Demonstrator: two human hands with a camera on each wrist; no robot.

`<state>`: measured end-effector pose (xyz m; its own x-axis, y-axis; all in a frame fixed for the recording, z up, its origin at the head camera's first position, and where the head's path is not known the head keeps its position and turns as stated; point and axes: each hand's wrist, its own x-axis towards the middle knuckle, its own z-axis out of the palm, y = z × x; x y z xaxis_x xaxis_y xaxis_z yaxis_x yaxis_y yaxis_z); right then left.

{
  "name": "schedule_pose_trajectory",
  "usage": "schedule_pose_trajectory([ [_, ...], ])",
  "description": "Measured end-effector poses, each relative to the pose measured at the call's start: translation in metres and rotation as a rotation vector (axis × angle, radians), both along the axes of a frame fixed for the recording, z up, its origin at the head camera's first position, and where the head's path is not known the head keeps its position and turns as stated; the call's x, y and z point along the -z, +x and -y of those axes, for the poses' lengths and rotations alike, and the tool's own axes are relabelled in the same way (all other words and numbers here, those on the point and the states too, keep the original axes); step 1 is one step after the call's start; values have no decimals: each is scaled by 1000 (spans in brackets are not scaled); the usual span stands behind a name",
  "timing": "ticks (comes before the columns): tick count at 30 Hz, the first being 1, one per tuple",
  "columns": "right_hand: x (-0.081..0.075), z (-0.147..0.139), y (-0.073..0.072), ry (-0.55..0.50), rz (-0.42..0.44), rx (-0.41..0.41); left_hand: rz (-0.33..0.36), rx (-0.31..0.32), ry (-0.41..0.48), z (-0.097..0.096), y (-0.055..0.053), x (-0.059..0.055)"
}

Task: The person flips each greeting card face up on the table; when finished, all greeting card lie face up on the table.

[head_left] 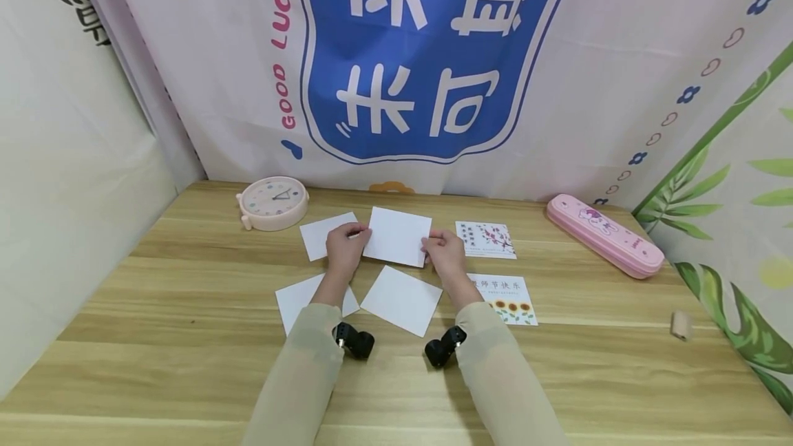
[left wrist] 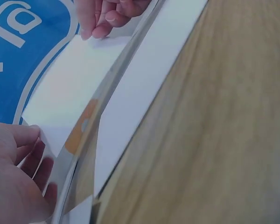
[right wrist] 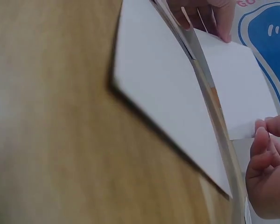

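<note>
A blank white card (head_left: 397, 236) is held up off the table between both hands. My left hand (head_left: 345, 248) pinches its left edge between thumb and fingers. At the right edge, my right hand (head_left: 445, 252) pinches it too, as the right wrist view shows with the held card (right wrist: 242, 88) and right hand (right wrist: 270, 172). Just below lies another blank white card (head_left: 401, 300), turned at an angle on the table. Two more white cards lie by the left arm: one upper left (head_left: 317, 236) beside the hand, one lower left (head_left: 291, 301) partly hidden under the forearm.
Right of the hands lie a card with a blossom branch (head_left: 489, 239) and a card with sunflowers (head_left: 514, 301), partly covered by the right wrist. A round pink clock (head_left: 274, 202) stands back left. A pink pencil case (head_left: 604, 234) and a small beige object (head_left: 681, 325) lie at right.
</note>
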<state>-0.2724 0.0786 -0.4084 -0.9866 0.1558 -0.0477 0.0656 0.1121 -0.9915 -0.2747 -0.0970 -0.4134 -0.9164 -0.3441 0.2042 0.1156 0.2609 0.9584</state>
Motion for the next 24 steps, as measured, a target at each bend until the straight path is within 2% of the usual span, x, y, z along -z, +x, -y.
schedule_pose_trajectory([
  [6,-2,-2,1,-170,50,33,11,-4,42,-1,5,-5],
  [10,-5,-3,0,-336,80,55,31,22,168,0,6,-8],
  [13,-6,-4,0,-419,87,57,44,60,276,0,7,-8],
  [17,-9,-7,4,-442,99,22,26,143,373,3,2,6],
  [20,-13,-9,8,-474,117,-14,-2,214,418,7,-5,20],
  [24,-15,-13,12,-508,139,-71,-23,254,400,11,-10,29],
])
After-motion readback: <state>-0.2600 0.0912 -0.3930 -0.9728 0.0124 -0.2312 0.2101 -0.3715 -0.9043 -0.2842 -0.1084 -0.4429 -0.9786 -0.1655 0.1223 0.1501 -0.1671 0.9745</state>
